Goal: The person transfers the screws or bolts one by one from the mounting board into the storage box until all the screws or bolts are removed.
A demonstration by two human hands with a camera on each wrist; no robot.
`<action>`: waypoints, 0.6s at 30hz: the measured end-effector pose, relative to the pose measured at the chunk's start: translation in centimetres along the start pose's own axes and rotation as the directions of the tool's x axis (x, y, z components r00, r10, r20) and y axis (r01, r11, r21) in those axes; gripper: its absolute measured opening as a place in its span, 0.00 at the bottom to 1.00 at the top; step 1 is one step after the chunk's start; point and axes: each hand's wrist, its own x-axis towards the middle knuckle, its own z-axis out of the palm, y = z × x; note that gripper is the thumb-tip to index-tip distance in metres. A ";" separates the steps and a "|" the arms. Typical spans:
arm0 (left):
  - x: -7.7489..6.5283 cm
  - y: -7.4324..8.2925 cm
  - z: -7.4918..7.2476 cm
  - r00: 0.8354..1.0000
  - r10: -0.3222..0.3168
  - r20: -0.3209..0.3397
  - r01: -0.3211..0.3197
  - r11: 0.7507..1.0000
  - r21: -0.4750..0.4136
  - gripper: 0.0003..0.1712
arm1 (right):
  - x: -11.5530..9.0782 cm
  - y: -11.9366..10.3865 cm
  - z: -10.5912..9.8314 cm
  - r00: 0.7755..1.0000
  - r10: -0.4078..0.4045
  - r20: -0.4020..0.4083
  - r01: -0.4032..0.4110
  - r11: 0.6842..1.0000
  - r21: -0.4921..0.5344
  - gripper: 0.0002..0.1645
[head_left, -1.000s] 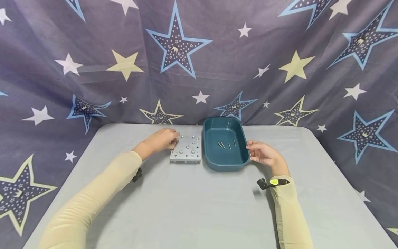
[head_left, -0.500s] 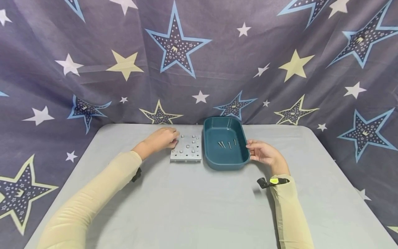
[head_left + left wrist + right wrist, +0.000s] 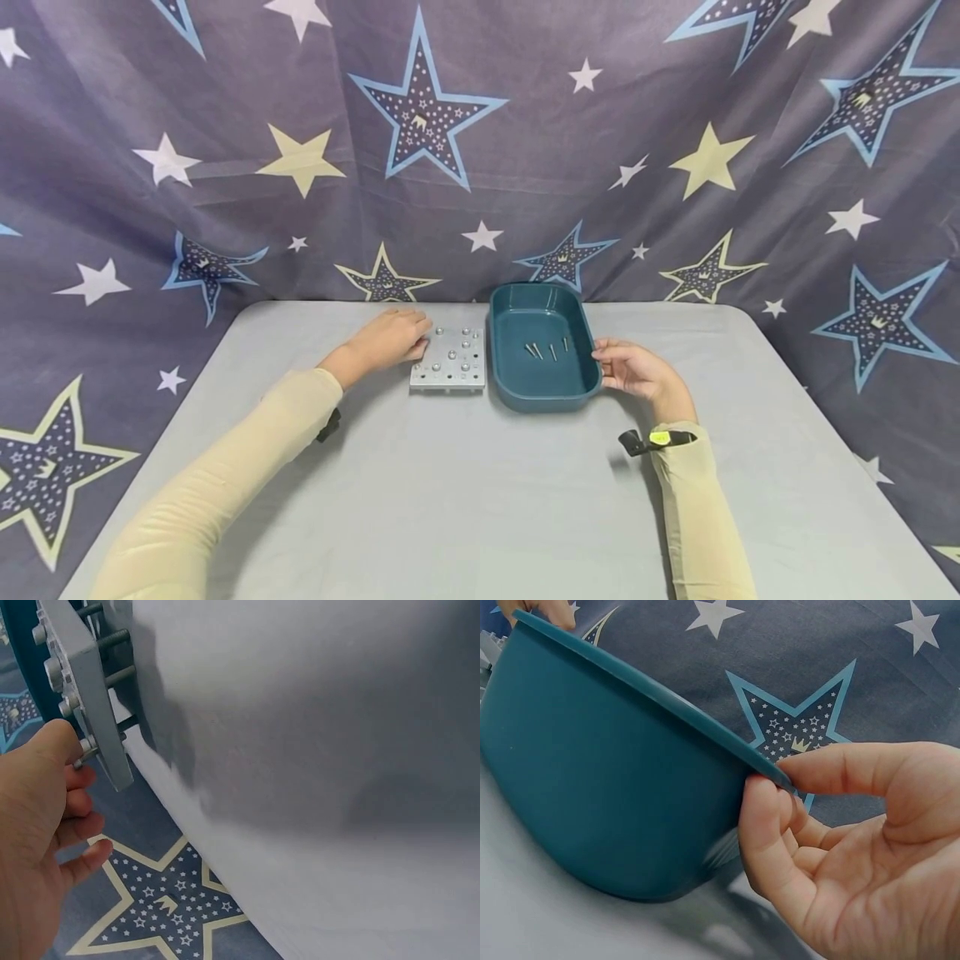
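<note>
A silver metal plate (image 3: pixel 459 381) with holes and several screws set in it lies left of centre in the head view. Screw shanks (image 3: pixel 120 675) stick out beneath it in the left wrist view. At the plate's left side, my left hand (image 3: pixel 386 337) pinches a screw (image 3: pixel 88 750) between thumb and curled forefinger. Close to the plate's right side stands a teal plastic tray (image 3: pixel 546 402). Several loose screws (image 3: pixel 553 352) lie on its floor. My right hand (image 3: pixel 637 371) grips the tray's right rim, thumb above and fingers beneath, as the right wrist view shows.
Both things stand on a grey-white covered table (image 3: pixel 465 500), towards its back edge. Behind it hangs a dark curtain (image 3: pixel 480 200) with a star pattern. A black wrist camera (image 3: pixel 633 442) sits below the right hand.
My left fingers have shifted slightly at the plate's left edge. The right hand, the tray and the loose screws keep their places.
</note>
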 end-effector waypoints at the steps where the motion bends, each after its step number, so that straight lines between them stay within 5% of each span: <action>1: 0.0 0.0 0.0 1.000 -0.005 0.001 0.005 1.000 -0.011 0.06 | 0.0 0.0 0.0 1.000 -0.001 0.000 0.001 1.000 -0.003 0.19; 12: 0.0 -0.1 0.4 0.999 -0.040 -0.004 0.040 0.995 -0.092 0.06 | -0.3 0.0 0.1 1.000 -0.017 0.013 0.017 1.000 -0.024 0.20; 18: 0.0 0.2 0.2 0.997 -0.076 0.028 0.080 0.981 -0.177 0.06 | 0.2 0.5 -1.0 0.991 -0.060 0.118 0.064 0.998 -0.026 0.13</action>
